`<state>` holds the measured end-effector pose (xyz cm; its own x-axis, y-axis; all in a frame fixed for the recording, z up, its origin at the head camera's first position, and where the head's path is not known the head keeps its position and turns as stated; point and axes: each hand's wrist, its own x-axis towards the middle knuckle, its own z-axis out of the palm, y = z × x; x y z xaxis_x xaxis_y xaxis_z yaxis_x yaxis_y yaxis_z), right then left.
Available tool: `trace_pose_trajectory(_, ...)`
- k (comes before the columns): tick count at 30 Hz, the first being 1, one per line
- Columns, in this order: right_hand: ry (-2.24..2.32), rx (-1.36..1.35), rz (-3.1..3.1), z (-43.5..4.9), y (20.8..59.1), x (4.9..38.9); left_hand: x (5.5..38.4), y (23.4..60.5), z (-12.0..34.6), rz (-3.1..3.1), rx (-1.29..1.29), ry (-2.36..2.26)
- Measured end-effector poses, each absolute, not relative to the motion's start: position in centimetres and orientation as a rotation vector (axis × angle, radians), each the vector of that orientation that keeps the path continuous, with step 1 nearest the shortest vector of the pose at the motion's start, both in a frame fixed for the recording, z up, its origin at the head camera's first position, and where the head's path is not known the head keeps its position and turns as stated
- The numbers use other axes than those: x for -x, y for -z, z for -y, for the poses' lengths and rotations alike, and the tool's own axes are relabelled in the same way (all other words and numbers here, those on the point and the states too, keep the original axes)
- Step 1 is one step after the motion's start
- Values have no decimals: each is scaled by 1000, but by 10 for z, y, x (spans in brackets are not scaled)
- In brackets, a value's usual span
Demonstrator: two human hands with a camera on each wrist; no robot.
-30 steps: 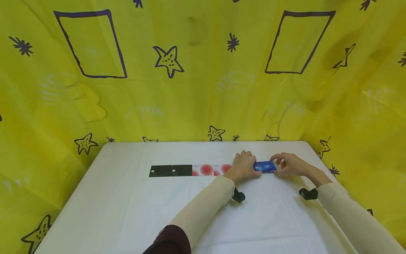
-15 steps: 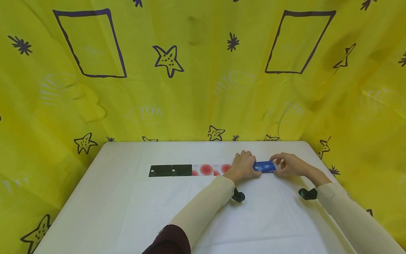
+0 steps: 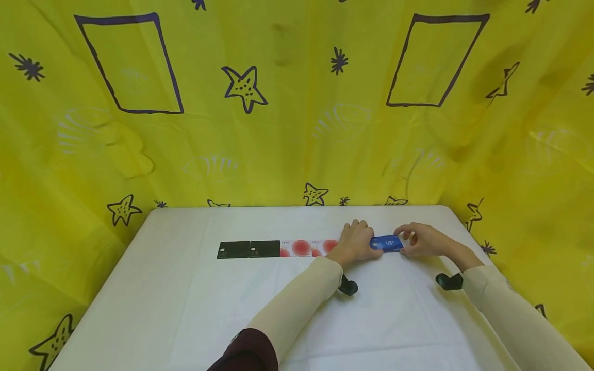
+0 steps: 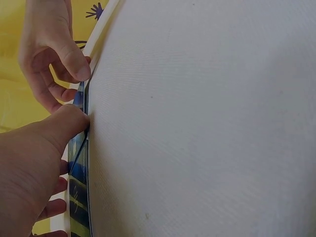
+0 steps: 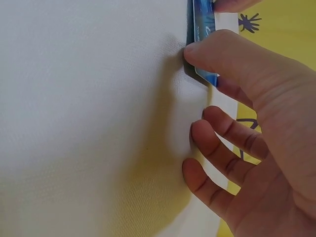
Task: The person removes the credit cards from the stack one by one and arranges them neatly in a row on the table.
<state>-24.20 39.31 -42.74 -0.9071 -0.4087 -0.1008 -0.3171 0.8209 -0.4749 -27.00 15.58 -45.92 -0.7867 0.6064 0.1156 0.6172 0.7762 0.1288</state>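
Observation:
A blue card (image 3: pixel 387 243) marked VIP lies at the right end of a row of cards. My left hand (image 3: pixel 355 243) pinches its left end between thumb and fingers. At the opposite end, my right hand (image 3: pixel 423 240) grips the card between thumb and forefinger, the other fingers loosely bent in the right wrist view. Two black cards (image 3: pixel 249 249) form the row's left end. White cards with red circles (image 3: pixel 301 248) follow, partly covered by my left hand. The left wrist view shows a blue-and-yellow patterned card (image 4: pixel 79 197) beneath my left hand.
The row stands on a white-covered table (image 3: pixel 195 309). A yellow curtain (image 3: pixel 278 129) with drawn stars and frames closes off the back and both sides. Dark wrist-worn devices (image 3: pixel 348 286) hang below both wrists.

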Motion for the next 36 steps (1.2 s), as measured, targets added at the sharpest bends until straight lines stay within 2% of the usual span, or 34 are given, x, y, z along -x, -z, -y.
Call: trace_pose_trajectory(36,762,542,-2787,-398,431,237,267,459,-155,2917,995,214)
